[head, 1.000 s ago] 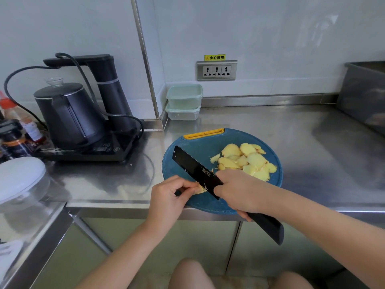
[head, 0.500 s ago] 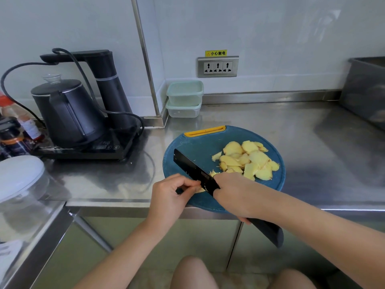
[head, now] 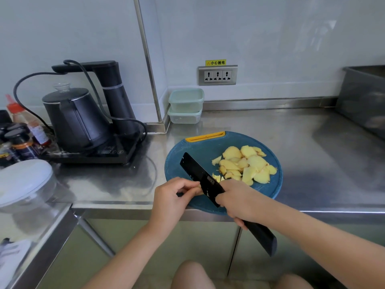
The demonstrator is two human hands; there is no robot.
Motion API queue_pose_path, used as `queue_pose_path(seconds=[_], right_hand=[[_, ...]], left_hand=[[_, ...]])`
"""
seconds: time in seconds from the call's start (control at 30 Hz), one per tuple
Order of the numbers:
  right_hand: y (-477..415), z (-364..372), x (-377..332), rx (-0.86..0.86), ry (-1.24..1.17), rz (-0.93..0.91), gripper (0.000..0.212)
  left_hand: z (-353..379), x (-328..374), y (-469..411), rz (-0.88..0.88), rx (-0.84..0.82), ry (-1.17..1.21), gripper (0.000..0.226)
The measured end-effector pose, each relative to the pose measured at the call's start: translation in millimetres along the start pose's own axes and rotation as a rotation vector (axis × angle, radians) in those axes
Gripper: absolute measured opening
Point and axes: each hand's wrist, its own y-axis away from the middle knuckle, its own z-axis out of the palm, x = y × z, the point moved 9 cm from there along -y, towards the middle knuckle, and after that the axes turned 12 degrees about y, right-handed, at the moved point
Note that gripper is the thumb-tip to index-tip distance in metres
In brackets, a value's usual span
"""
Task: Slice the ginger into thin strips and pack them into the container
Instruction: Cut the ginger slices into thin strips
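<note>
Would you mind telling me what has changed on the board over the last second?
Little has changed. The knife has edged slightly toward the pile of slices, and a fresh sliver lies beside its blade. The left hand still pinches the ginger piece and the right hand still grips the knife. The cutting board and containers are unmoved.

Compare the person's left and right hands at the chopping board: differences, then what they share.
The left hand pinches a small ginger piece; the right hand grips the black knife. The left hand sits left of the blade, the right hand right of it, beside the ginger slices. Both are over the blue board's near edge.
</note>
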Motion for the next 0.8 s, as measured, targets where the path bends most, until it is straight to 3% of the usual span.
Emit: queue_pose_path(seconds=[0.2, 0.43, 0.8], right_hand=[[2, -4, 2, -0.017, 0.019, -0.011, 0.015], [16, -24, -9, 0.068, 0.018, -0.073, 0.016], [14, -17, -16, 0.031, 0.068, -0.077, 0.014]], left_hand=[[1, 1, 2, 0.071, 0.003, -0.070, 0.015], [-3, -10, 4, -0.009, 0.065, -0.035, 0.006], [-2, -12, 4, -0.026, 0.077, -0.028, 0.012]])
